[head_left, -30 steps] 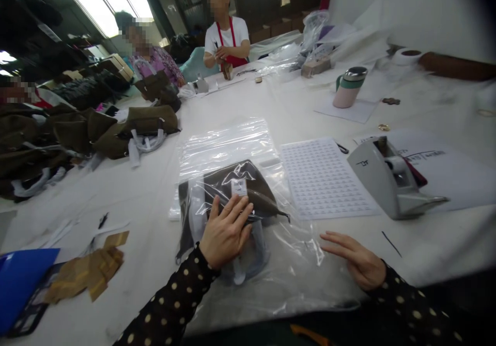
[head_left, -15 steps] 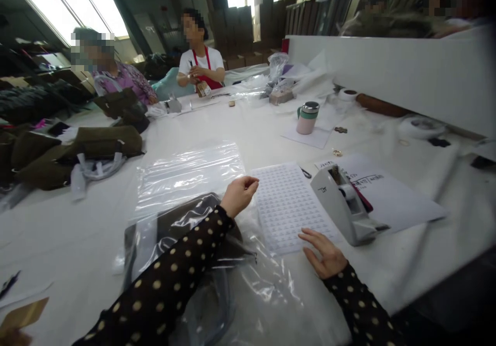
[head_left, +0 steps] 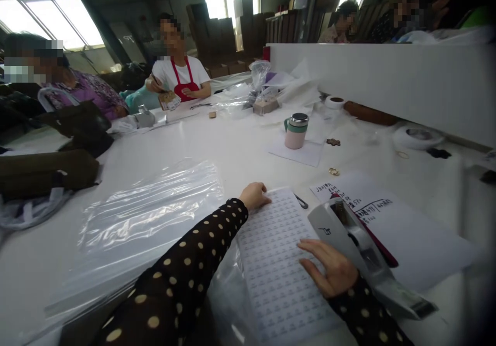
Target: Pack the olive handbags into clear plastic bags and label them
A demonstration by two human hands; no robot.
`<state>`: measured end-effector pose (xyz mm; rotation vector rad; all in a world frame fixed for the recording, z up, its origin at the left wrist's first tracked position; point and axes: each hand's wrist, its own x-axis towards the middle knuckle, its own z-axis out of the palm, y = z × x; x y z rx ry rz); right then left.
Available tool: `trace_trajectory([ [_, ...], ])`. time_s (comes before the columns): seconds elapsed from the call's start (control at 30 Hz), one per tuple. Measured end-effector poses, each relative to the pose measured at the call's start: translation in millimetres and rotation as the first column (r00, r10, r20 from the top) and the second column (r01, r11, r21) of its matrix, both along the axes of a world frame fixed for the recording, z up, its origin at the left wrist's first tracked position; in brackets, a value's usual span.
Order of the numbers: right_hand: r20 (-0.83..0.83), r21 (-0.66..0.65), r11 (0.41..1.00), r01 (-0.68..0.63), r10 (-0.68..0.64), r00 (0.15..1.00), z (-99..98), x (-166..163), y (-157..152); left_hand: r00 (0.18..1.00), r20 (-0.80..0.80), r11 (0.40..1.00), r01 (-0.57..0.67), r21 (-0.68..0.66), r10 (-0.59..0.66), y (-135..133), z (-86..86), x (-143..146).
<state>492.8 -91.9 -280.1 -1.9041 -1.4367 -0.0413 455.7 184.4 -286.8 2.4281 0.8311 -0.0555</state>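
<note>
A white sheet of small labels lies on the table in front of me. My left hand reaches across to its top left corner, fingers curled and pinched against the sheet's edge. My right hand rests flat on the sheet's right side, fingers spread, holding nothing. A grey tape dispenser stands just right of that hand. Clear plastic bags lie to the left, under my left forearm.
A pink mug with a green lid stands further back on a paper. A printed paper lies under the dispenser. Dark brown bags pile at the left. Two people sit at the far end; others are behind a white partition.
My left hand left the bagged brown item and moved right to the label sheet's corner. My right hand slid onto the sheet. The view swung right, so the bagged item is out of sight.
</note>
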Motion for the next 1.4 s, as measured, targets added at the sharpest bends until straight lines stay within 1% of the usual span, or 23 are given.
trace_trajectory([
  [0.07,-0.037,0.004,0.999,0.050,-0.049,0.998,6.9,14,28,1.000,0.001,1.000,0.013,-0.021,-0.013,2,-0.1,-2],
  [0.13,-0.085,-0.030,0.991,0.128,-0.130,0.988,13.0,28,55,1.000,0.009,0.998,0.024,-0.050,-0.024,3,5.9,-6],
  [0.23,-0.116,-0.076,0.968,0.240,-0.247,0.962,20.1,43,88,0.998,0.039,0.993,0.048,-0.107,-0.044,3,22.3,-13],
  [0.3,-0.119,-0.061,0.962,0.266,-0.272,0.955,22.5,48,102,0.994,0.063,0.982,0.098,-0.164,-0.089,1,35.8,-17],
  [0.4,-0.083,0.006,0.968,0.253,-0.251,0.964,22.4,50,113,0.980,0.084,0.946,0.195,-0.259,-0.179,-3,56.9,-23],
  [0.5,0.028,0.098,0.974,0.206,-0.210,0.977,22.1,47,114,0.963,0.101,0.901,0.270,-0.340,-0.251,-8,75.7,-29],
  [0.57,0.108,0.148,0.974,0.173,-0.190,0.976,23.8,45,112,0.955,0.122,0.874,0.296,-0.384,-0.270,-11,84.9,-33],
  [0.6,0.141,0.162,0.974,0.160,-0.183,0.973,25.3,43,111,0.956,0.132,0.873,0.293,-0.390,-0.262,-13,88.0,-34],
  [0.67,0.190,0.173,0.974,0.144,-0.177,0.966,28.4,42,109,0.963,0.158,0.914,0.258,-0.313,-0.218,-17,91.4,-36],
  [0.73,0.209,0.177,0.973,0.145,-0.181,0.961,30.5,40,108,0.966,0.192,0.966,0.202,-0.160,-0.171,-20,91.5,-37],
  [0.8,0.197,0.186,0.970,0.155,-0.191,0.962,30.5,39,107,0.963,0.230,0.988,0.153,-0.024,-0.143,-23,89.2,-38],
  [0.83,0.184,0.192,0.968,0.161,-0.196,0.963,29.9,38,106,0.960,0.246,0.991,0.132,0.015,-0.131,-25,87.6,-39],
  [0.93,0.143,0.214,0.961,0.175,-0.208,0.968,27.3,35,104,0.946,0.308,0.994,0.077,0.079,-0.098,-28,81.4,-44],
  [1.03,0.139,0.253,0.953,0.169,-0.208,0.968,26.6,33,102,0.928,0.365,0.995,0.039,0.090,-0.069,-32,76.1,-48],
  [1.07,0.144,0.272,0.949,0.159,-0.204,0.968,27.1,33,102,0.924,0.376,0.996,0.041,0.073,-0.066,-33,75.6,-49],
  [1.1,0.152,0.293,0.945,0.145,-0.195,0.969,28.0,33,101,0.920,0.387,0.998,0.056,0.021,-0.060,-35,76.0,-49],
  [1.13,0.161,0.312,0.942,0.125,-0.182,0.970,29.3,34,101,0.916,0.398,0.994,0.082,-0.069,-0.048,-36,77.5,-49],
  [1.17,0.172,0.329,0.939,0.102,-0.166,0.971,30.8,34,101,0.914,0.405,0.975,0.114,-0.192,-0.027,-37,80.1,-49],
  [1.2,0.185,0.341,0.937,0.077,-0.147,0.972,32.6,35,101,0.914,0.407,0.935,0.141,-0.326,0.004,-38,83.7,-50],
  [1.23,0.199,0.346,0.937,0.052,-0.128,0.972,34.6,35,100,0.917,0.398,0.880,0.155,-0.450,0.041,-39,87.9,-50],
  [1.27,0.211,0.346,0.938,0.029,-0.108,0.971,36.8,35,100,0.923,0.377,0.825,0.154,-0.544,0.077,-39,92.5,-51],
  [1.33,0.229,0.337,0.941,-0.004,-0.077,0.970,41.2,34,99,0.940,0.316,0.760,0.112,-0.640,0.128,-40,101.4,-52],
  [1.4,0.231,0.324,0.946,-0.019,-0.059,0.971,45.6,32,97,0.951,0.267,0.716,0.078,-0.694,0.155,-42,108.6,-54],
])
